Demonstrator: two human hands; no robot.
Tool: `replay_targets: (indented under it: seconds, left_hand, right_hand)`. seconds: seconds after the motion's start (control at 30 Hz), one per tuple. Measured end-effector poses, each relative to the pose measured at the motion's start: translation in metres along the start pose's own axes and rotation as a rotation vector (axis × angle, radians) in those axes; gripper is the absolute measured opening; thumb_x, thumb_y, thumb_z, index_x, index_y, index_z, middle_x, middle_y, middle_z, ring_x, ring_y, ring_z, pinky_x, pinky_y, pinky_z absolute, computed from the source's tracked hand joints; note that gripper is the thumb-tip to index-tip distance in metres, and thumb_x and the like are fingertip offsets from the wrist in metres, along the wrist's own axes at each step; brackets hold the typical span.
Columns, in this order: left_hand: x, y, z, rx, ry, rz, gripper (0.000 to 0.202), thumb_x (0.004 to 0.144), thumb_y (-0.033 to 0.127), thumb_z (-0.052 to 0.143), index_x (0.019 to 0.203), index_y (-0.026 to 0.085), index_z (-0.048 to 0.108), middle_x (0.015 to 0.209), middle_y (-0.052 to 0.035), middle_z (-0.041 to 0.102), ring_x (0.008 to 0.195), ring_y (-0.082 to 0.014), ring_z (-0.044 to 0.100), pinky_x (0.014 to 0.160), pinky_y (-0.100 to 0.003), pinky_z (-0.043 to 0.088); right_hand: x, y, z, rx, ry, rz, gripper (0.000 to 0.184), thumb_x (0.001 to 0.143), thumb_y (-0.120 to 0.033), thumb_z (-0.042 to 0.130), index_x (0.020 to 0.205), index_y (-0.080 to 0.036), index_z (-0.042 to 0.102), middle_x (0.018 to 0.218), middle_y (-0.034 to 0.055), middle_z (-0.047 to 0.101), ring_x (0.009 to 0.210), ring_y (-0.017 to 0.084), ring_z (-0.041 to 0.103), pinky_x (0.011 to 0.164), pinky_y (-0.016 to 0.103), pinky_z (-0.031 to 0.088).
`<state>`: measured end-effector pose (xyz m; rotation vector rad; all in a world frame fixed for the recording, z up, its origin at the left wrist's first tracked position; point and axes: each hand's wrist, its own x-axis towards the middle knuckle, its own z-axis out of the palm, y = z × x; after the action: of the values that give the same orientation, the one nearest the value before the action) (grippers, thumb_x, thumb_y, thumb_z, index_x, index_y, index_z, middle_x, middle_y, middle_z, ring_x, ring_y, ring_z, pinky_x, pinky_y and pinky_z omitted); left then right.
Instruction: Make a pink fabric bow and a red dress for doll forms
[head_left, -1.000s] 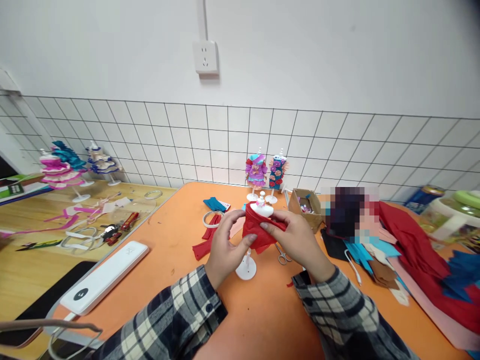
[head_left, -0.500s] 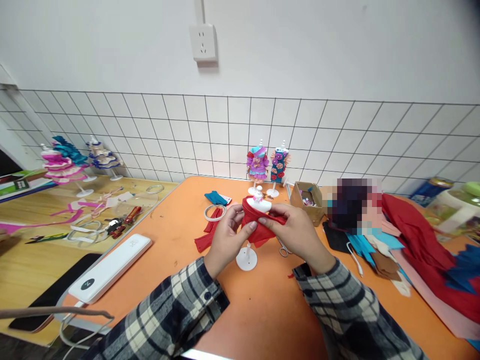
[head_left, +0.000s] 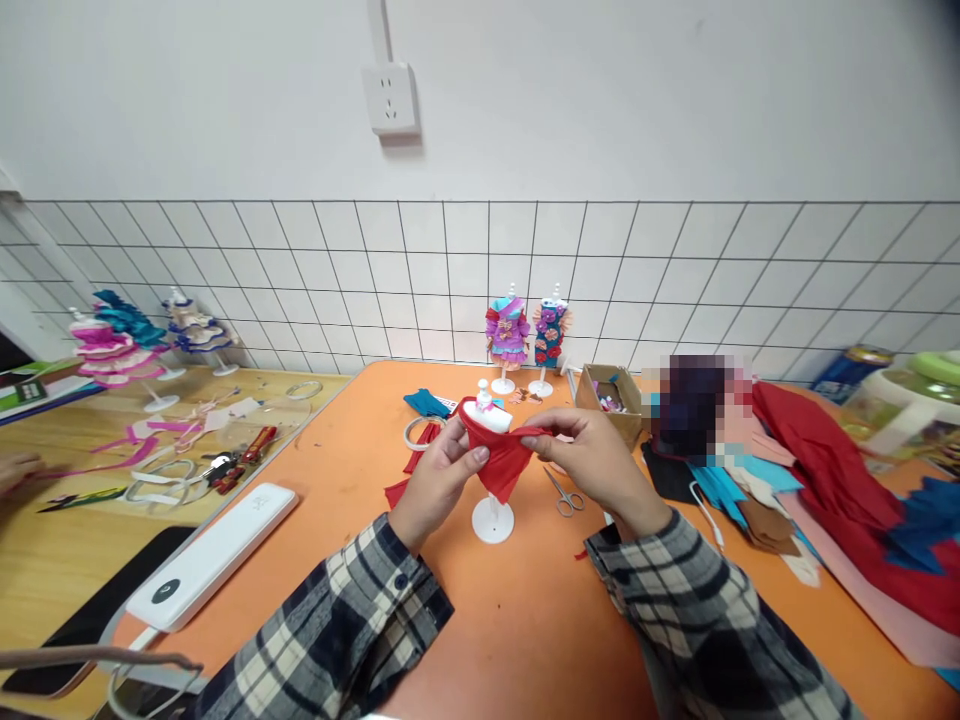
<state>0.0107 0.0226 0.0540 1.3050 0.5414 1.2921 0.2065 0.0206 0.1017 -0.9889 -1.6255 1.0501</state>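
A small white mannequin [head_left: 487, 415] tilts on its round stand [head_left: 493, 521] in front of me, with red fabric [head_left: 504, 462] draped around its body. My left hand [head_left: 439, 470] grips the fabric against the mannequin's left side, thumb in front. On the other side, my right hand [head_left: 581, 455] pinches the fabric's edge and pulls it out to the right. Scissors [head_left: 566, 496] lie on the table just below my right hand. Behind my left hand are more red strips [head_left: 397, 492] and a roll of tape [head_left: 417, 433].
Two dressed mannequins [head_left: 508, 335] stand by the wall, beside a cardboard box [head_left: 611, 400]. Fabric pieces [head_left: 817, 480] heap up at right. A white power bank [head_left: 214, 555] lies at left. Another person's hand [head_left: 19, 470] shows at the far left edge.
My right hand has drawn the fabric's edge out to the right, away from the mannequin. The mannequin leans more to the left, and the scissors show more fully.
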Motion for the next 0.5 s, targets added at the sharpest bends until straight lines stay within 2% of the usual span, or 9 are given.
replay_targets:
  seconds: [0.13,0.2,0.33,0.5]
  left_hand:
    - [-0.003,0.003,-0.001,-0.094,-0.035,-0.108,0.041,0.076,0.034,0.076,0.112,0.018,0.064,0.104,-0.0083,0.07,0.098,-0.0254,0.063,0.094,-0.039,0.044]
    - [-0.005,0.005,-0.002,-0.126,-0.044,-0.15,0.039,0.074,0.034,0.077,0.108,0.018,0.065,0.099,-0.0077,0.07,0.093,-0.0249,0.064,0.092,-0.04,0.044]
    - [-0.007,0.004,-0.004,-0.172,-0.075,-0.18,0.04,0.069,0.033,0.08,0.102,0.017,0.066,0.094,-0.0073,0.069,0.088,-0.0251,0.063,0.087,-0.039,0.044]
    - [-0.008,-0.005,-0.007,-0.249,-0.092,-0.214,0.038,0.064,0.038,0.079,0.093,0.017,0.067,0.083,-0.0052,0.067,0.078,-0.0237,0.061,0.075,-0.036,0.045]
  right_hand:
    - [0.003,0.006,-0.008,0.236,-0.216,0.115,0.024,0.07,-0.033,0.077,0.089,-0.019,0.073,0.084,0.0032,0.07,0.072,0.014,0.063,0.062,0.026,0.053]
    - [0.003,0.008,-0.01,0.306,-0.276,0.145,0.024,0.068,-0.033,0.08,0.086,-0.019,0.073,0.081,0.0018,0.069,0.069,0.012,0.062,0.061,0.025,0.054]
    - [0.002,0.01,-0.002,0.333,-0.238,0.16,0.024,0.068,-0.036,0.079,0.082,-0.018,0.072,0.075,0.0005,0.065,0.068,0.012,0.06,0.057,0.023,0.054]
    - [0.001,0.008,0.015,0.295,-0.199,0.093,0.02,0.07,-0.035,0.076,0.079,-0.018,0.071,0.078,0.0015,0.066,0.069,0.012,0.059,0.055,0.022,0.051]
